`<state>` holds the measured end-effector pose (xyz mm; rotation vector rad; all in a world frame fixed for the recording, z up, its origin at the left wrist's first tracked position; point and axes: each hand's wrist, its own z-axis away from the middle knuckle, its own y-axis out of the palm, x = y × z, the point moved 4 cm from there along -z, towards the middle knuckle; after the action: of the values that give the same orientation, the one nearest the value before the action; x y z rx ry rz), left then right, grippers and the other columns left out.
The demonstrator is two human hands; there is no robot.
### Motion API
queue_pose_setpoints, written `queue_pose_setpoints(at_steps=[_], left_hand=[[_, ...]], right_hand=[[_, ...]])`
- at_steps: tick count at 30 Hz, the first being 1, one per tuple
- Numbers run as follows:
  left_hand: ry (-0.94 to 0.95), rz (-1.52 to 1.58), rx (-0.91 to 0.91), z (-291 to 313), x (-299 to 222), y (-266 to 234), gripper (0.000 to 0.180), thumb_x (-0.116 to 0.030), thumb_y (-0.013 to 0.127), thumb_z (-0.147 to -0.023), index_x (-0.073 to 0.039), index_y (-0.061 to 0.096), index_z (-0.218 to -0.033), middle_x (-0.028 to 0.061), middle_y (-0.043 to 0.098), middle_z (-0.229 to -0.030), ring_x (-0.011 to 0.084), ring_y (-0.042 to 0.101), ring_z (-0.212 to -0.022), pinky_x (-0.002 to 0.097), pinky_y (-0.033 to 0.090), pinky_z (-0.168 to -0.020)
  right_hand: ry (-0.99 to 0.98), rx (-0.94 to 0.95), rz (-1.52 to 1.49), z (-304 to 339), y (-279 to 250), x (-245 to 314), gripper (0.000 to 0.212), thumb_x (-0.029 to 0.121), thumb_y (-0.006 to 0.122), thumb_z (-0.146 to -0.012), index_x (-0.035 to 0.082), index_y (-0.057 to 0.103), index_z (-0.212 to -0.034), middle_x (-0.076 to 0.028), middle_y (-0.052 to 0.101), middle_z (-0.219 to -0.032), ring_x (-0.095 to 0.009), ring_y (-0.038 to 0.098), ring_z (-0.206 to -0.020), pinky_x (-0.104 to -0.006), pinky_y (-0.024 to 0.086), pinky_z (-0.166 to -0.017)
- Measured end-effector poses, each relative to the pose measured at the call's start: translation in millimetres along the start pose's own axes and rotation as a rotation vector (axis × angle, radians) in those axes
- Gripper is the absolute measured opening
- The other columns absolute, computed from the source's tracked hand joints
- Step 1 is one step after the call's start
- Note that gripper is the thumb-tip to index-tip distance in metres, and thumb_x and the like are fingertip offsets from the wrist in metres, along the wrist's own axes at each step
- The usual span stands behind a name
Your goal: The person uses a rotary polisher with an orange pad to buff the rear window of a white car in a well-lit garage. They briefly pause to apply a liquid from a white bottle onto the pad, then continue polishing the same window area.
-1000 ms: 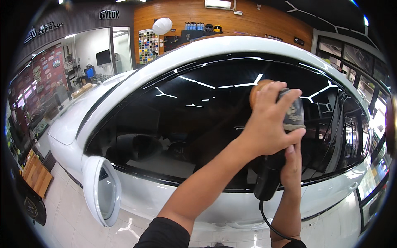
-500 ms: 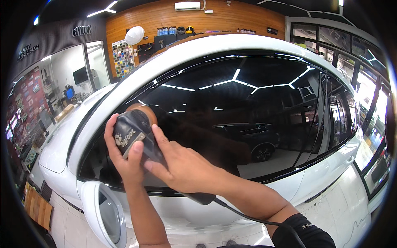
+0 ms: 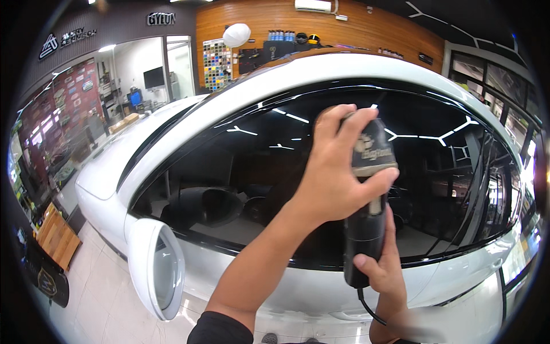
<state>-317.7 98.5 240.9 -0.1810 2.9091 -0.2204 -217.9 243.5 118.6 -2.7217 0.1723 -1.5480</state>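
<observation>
1. White car (image 3: 344,66): fills most of your view, roof arching across 12 o'clock. It sits further toward 3 o'clock in the view than half a second ago; probably your head turning.
2. Dark side window (image 3: 252,166): front end, 9 o'clock, had the tool over it half a second ago; tool gone from there now.
3. Side mirror (image 3: 148,266): 8 o'clock of view, apart from both arms.
4. Polisher (image 3: 364,232): swung back to about 1 o'clock of the window's middle, near where you had it a second ago. Stands lengthwise, head toward 12, handle toward 6. Reads as back-and-forth passes, work still ongoing. Pad hidden by your fingers; can't tell if it's on the glass.
5. Left grip (image 3: 338,172): grasping the polisher's head, fingers over the top, thumb across its lower edge.
6. Right grip (image 3: 387,269): wrapped round the handle, lower than half a second ago; likely steadier support.
7. Cord (image 3: 366,305): drops from the handle's 6 o'clock end toward your right forearm, blurred further on.
</observation>
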Motion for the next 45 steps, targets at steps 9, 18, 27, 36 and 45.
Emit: queue_pose_setpoints(at_steps=[9, 18, 27, 36, 45], left_hand=[[-0.276, 0.128, -0.223, 55, 47, -111, 0.080, -0.031, 0.078, -0.075, -0.003, 0.047, -0.143, 0.0161, 0.052, -0.136, 0.0293, 0.051, -0.127, 0.0414, 0.043, -0.109], [-0.370, 0.137, -0.523, 115, 71, -167, 0.085, -0.038, 0.071, -0.080, -0.003, 0.038, -0.151, 0.0213, 0.047, -0.141, 0.0324, 0.059, -0.122, 0.0405, 0.054, -0.099], [-0.157, 0.091, -0.133, -14, 7, 11, 0.074, -0.036, 0.079, -0.078, -0.004, 0.051, -0.139, 0.0159, 0.054, -0.127, 0.0289, 0.055, -0.118, 0.0410, 0.044, -0.105], [0.056, 0.079, 0.141, -71, -51, 164, 0.079, -0.041, 0.080, -0.070, -0.002, 0.054, -0.134, 0.0227, 0.053, -0.126, 0.0415, 0.049, -0.125, 0.0461, 0.041, -0.108], [-0.182, 0.046, -0.096, 8, 29, -49, 0.076, -0.038, 0.079, -0.077, -0.005, 0.051, -0.139, 0.0147, 0.055, -0.130, 0.0282, 0.054, -0.121, 0.0410, 0.042, -0.106]], right_hand=[[-0.075, 0.406, 0.447, -38, 81, 6, 0.104, 0.041, 0.075, -0.088, 0.009, 0.010, -0.163, -0.032, 0.053, -0.138, -0.044, 0.060, -0.120, -0.0432, 0.046, -0.105], [0.020, 0.717, 0.594, -53, 123, 2, 0.097, 0.049, 0.067, -0.093, 0.017, 0.009, -0.164, -0.027, 0.061, -0.111, -0.042, 0.067, -0.093, -0.0460, 0.053, -0.086], [-0.057, 0.207, 0.194, -41, -43, 34, 0.100, 0.035, 0.078, -0.084, 0.008, 0.021, -0.162, -0.025, 0.062, -0.132, -0.033, 0.067, -0.114, -0.0379, 0.049, -0.100], [-0.077, -0.325, -0.151, -3, -122, 19, 0.095, 0.035, 0.071, -0.087, 0.010, 0.017, -0.162, -0.019, 0.059, -0.123, -0.023, 0.071, -0.085, -0.0340, 0.060, -0.069], [-0.023, 0.294, 0.261, -41, 16, 15, 0.100, 0.038, 0.074, -0.088, 0.009, 0.015, -0.162, -0.029, 0.052, -0.142, -0.038, 0.059, -0.125, -0.0406, 0.046, -0.105]])
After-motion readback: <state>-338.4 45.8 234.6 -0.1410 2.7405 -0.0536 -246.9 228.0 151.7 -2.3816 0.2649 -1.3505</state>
